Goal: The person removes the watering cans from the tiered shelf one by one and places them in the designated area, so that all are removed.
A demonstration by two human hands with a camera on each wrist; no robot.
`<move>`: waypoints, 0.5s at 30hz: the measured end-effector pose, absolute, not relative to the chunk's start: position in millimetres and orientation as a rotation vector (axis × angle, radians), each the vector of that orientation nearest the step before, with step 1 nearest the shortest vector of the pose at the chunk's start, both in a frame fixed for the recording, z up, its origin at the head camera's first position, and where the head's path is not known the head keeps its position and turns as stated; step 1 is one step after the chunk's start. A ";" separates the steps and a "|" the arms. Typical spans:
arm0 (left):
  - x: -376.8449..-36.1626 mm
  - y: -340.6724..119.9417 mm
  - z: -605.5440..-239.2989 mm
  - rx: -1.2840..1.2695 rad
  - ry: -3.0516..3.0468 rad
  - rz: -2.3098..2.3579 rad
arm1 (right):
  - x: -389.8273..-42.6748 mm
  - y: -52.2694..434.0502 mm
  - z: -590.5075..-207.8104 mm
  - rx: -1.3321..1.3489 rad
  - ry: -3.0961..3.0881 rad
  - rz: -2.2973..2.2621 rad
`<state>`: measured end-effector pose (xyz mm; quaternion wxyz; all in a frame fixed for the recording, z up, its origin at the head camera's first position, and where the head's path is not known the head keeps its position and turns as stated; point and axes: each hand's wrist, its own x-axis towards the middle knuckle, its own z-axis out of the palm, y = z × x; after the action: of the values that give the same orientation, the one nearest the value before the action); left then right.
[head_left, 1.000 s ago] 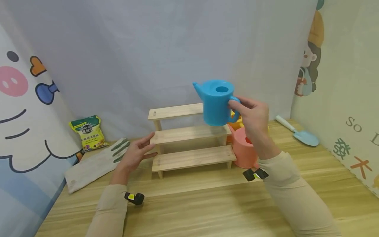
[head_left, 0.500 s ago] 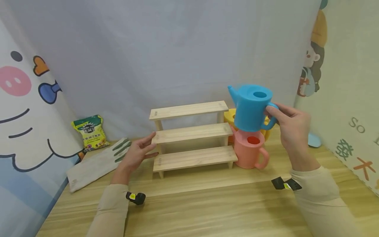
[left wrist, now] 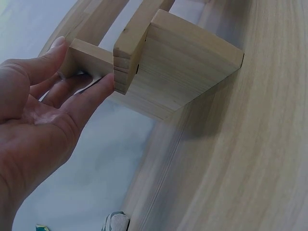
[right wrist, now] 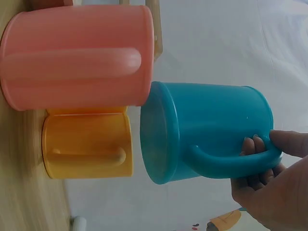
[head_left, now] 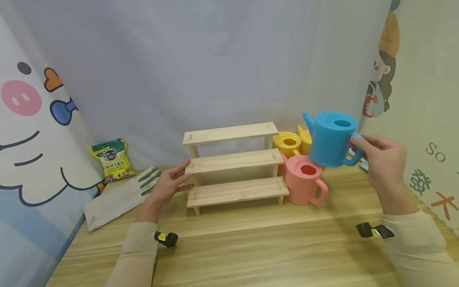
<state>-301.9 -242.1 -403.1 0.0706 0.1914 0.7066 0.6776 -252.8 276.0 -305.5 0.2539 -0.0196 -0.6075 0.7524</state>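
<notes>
My right hand [head_left: 388, 164] grips the handle of a blue watering can [head_left: 331, 139], held upright in the air with its spout to the left. In the right wrist view, fingers go through the handle of the blue can. A pink watering can [head_left: 300, 185] stands below and to its left. Behind are yellow watering cans [head_left: 283, 144], partly hidden. My left hand [head_left: 168, 185] touches the left end of a three-tier wooden plant stand [head_left: 234, 161], its fingers fairly straight. In the left wrist view, fingertips of the left hand [left wrist: 53, 110] meet the stand's wooden edges.
A glove [head_left: 122, 199] with green fingers lies left of the stand, and a yellow-green bag [head_left: 114, 161] stands behind it. A garden trowel [head_left: 363, 164] lies at the right, mostly hidden by the right hand. Printed curtains close off the wooden table [head_left: 258, 251] at back and sides.
My right hand has carried the blue watering can rightward and lower, from in front of the stand to past the pink can, uncovering the yellow cans. The left hand stays at the stand.
</notes>
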 end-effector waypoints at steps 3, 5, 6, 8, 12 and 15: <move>-295.3 -238.5 -394.6 0.557 2.107 2.035 | -252.5 284.5 -311.0 -0.031 -1.659 2.037; -290.6 -236.3 -389.2 0.551 2.100 2.028 | -252.0 289.8 -314.0 -0.014 -1.666 2.034; -290.3 -236.1 -389.2 0.549 2.100 2.027 | -252.1 292.4 -315.6 -0.011 -1.676 2.027; -290.5 -236.3 -390.0 0.545 2.097 2.027 | -252.0 297.7 -317.6 0.002 -1.690 2.018; -294.3 -238.0 -394.2 0.541 2.094 2.043 | -251.7 308.2 -319.0 0.066 -1.705 2.032; -298.8 -240.4 -399.3 0.539 2.109 2.044 | -251.4 316.6 -319.0 0.136 -1.715 2.056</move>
<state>-298.8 -240.4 -399.3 0.0775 0.1800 0.7041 0.6825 -251.4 316.6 -319.0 0.2283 0.0496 -0.6229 0.7466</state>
